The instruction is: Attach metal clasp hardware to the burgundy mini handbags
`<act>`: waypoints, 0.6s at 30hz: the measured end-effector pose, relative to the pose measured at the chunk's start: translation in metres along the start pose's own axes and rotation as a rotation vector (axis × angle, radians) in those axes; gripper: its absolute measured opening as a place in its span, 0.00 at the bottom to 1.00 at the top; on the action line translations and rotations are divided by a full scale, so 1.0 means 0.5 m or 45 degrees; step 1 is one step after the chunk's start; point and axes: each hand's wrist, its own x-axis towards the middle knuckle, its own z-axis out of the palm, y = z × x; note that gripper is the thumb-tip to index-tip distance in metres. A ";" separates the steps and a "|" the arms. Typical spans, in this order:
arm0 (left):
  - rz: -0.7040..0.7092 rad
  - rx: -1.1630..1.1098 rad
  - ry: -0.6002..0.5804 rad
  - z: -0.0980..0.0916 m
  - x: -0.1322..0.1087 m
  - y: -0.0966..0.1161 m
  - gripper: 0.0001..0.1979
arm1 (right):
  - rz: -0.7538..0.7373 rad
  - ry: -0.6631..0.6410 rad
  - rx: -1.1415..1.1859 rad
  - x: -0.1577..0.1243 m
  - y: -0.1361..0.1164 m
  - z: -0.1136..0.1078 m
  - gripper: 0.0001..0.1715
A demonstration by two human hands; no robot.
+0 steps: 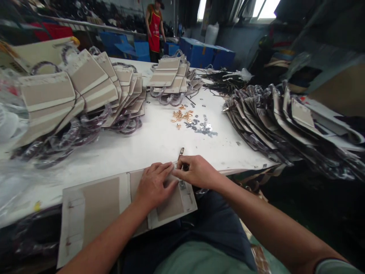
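A beige bag panel with pale borders point(101, 198) lies at the front edge of the table and reaches over my lap. My left hand point(155, 184) rests flat on its right half, fingers stretched towards the far right corner. At that corner my right hand point(196, 169) is closed in a pinch on a slim metal tool point(181, 151), whose shiny slotted end sticks out beyond the fingers. The fingers hide the tool's other end and the spot they work on. A small grey metal plate point(182, 185) sits on the panel just below the right hand.
Gold fittings point(182, 115) and flat silver plates point(203, 127) lie scattered mid-table. Stacked bag pieces with plastic-wrapped handles stand left point(48, 91), at the back point(165, 72) and right point(273, 114). Behind are dark strips point(225, 82), blue boxes point(196, 51) and a person in a red apron point(154, 30).
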 end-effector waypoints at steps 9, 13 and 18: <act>0.091 0.011 0.067 -0.017 -0.007 0.006 0.22 | 0.181 -0.132 -0.619 -0.002 0.060 0.025 0.10; 0.189 0.068 0.095 -0.030 -0.082 0.064 0.29 | 0.201 -0.193 -0.652 0.006 0.047 0.018 0.10; 0.204 0.169 -0.105 0.001 -0.157 0.113 0.41 | 0.194 -0.239 -0.633 0.014 0.049 0.011 0.09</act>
